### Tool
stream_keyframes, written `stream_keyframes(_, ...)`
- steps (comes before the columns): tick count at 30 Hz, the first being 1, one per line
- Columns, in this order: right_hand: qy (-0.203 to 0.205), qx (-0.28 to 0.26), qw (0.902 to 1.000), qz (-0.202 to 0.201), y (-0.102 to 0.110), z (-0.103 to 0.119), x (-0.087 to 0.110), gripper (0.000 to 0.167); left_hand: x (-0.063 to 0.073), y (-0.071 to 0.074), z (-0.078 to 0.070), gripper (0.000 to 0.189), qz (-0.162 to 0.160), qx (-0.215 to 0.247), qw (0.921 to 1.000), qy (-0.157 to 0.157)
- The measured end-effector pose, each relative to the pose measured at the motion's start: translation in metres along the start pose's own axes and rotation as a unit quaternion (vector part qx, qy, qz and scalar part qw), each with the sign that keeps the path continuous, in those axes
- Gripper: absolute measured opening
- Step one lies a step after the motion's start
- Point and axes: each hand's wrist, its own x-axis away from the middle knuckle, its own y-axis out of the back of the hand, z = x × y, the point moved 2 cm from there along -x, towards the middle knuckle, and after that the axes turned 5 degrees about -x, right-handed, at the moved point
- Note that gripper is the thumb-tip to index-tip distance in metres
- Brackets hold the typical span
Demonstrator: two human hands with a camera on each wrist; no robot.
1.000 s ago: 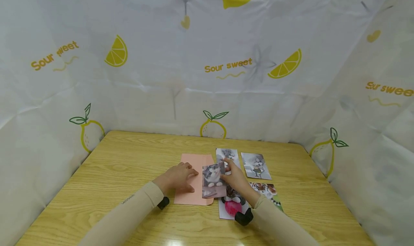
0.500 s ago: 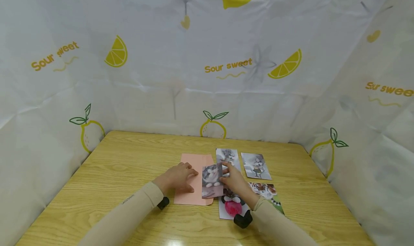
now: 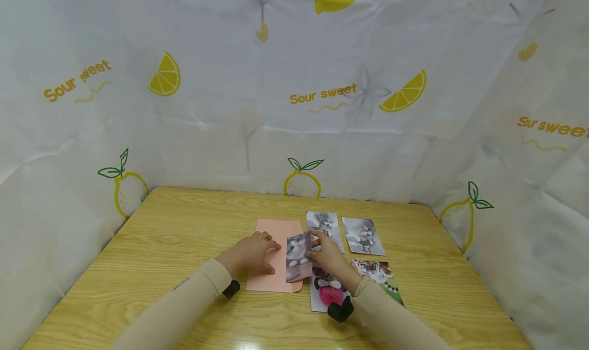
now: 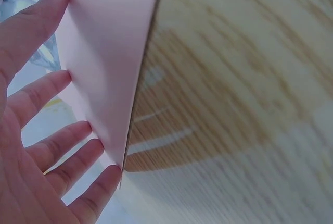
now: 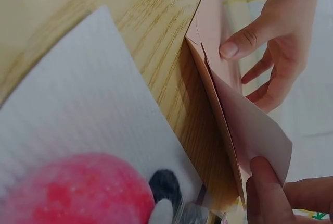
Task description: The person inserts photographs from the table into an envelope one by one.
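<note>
A pink envelope lies on the wooden table, its flap side toward the right. My left hand rests on it with spread fingers, and in the left wrist view its fingertips touch the pink paper. My right hand pinches the right edge of a cat photo card between thumb and fingers. The card's left part is hidden inside the envelope's mouth. In the right wrist view, the card's pale back slants out of the opening, held by the right fingertips.
Beside the envelope lie two grey cat pictures, a tiger picture and a card with a pink ball, partly under the right arm. A white lemon-print cloth hangs behind the wooden table.
The right hand has moved left with the cat photo card, and less of the card shows outside the envelope. The left hand stays in place on the envelope.
</note>
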Motion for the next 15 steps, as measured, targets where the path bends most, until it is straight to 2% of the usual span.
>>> stream_keyframes(9,-0.015,0.000,0.9999,0.006,-0.0032,-0.0001,-0.0064,0.061,-0.0003,0.0002,0.0000,0.059,0.003,0.004,1.0000,0.002)
stream_keyframes(15,-0.008,0.010,0.9999,0.007,-0.0059,-0.0007,-0.0088,0.060,-0.0013,-0.0015,0.0020,0.059,0.005,0.006,1.0000,0.005)
